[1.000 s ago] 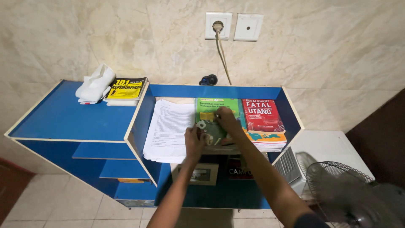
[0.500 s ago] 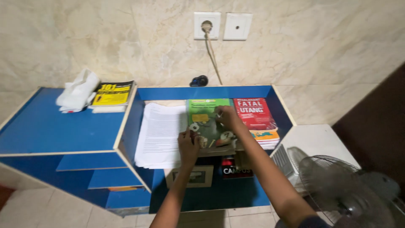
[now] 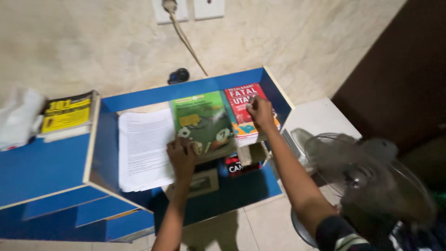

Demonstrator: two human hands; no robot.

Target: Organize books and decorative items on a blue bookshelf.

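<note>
A view from above looks down on a blue-painted wooden shelf unit (image 3: 51,169) with pale edges, standing against a mottled beige wall (image 3: 93,46). In its open middle section (image 3: 190,88), three stacks lie side by side. On the left is one stack of white printed paper sheets (image 3: 141,146). In the centre is one green paperback book (image 3: 202,123) with a picture cover. On the right is one red-covered book (image 3: 241,104), topping a small pile of other books whose number cannot be told.

The person's left hand (image 3: 182,158) lies palm down on the near edge of the green book, fingers curled over its lower left corner. The person's right hand (image 3: 260,111) rests on the red book, fingers bent and fingertips pressing its cover; whether it pinches anything cannot be told.

On the raised left part of the shelf lies one yellow and black book (image 3: 67,114) on a white one, with one crumpled white cloth (image 3: 16,118) just beside it. One small dark round object (image 3: 179,75) sits behind the middle section. Two white wall plates show at the top; one beige cable (image 3: 188,44) hangs from the left plate. One grey electric fan (image 3: 371,179) stands at the lower right, blurred.
</note>
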